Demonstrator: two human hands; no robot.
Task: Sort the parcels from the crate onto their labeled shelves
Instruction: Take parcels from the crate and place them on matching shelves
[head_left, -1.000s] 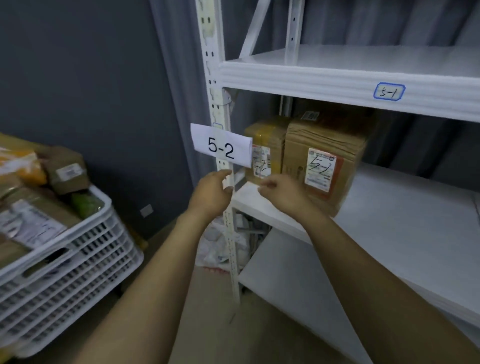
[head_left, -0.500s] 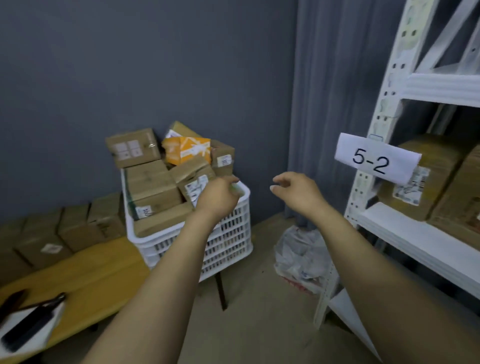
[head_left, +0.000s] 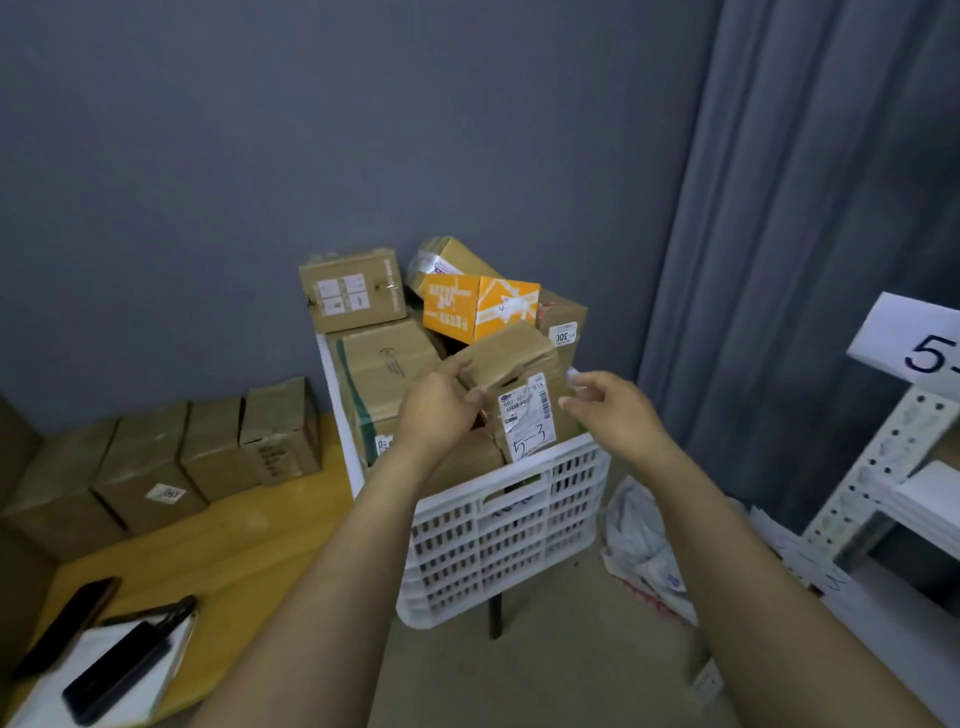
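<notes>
A white plastic crate (head_left: 498, 525) stands at centre, heaped with cardboard parcels. On top at the front lies a brown parcel (head_left: 514, 364) with a white label handwritten "5-3". My left hand (head_left: 441, 410) touches that parcel's left side with its fingers. My right hand (head_left: 613, 410) hovers just right of the parcel with loosely curled fingers and holds nothing. An orange box (head_left: 478, 306) and a brown box with icons (head_left: 353, 288) sit further back in the crate. The white shelf frame (head_left: 883, 467) with a "5-" sign (head_left: 914, 348) stands at the right edge.
A yellow table (head_left: 218, 540) on the left carries a row of brown boxes (head_left: 171, 457), a notepad and dark phones (head_left: 109, 670). A crumpled plastic bag (head_left: 644, 540) lies on the floor between crate and shelf. Grey curtain and wall behind.
My view swung left from the shelf to the crate. Both hands left the shelf parcels and came to the labelled parcel on top of the crate.
</notes>
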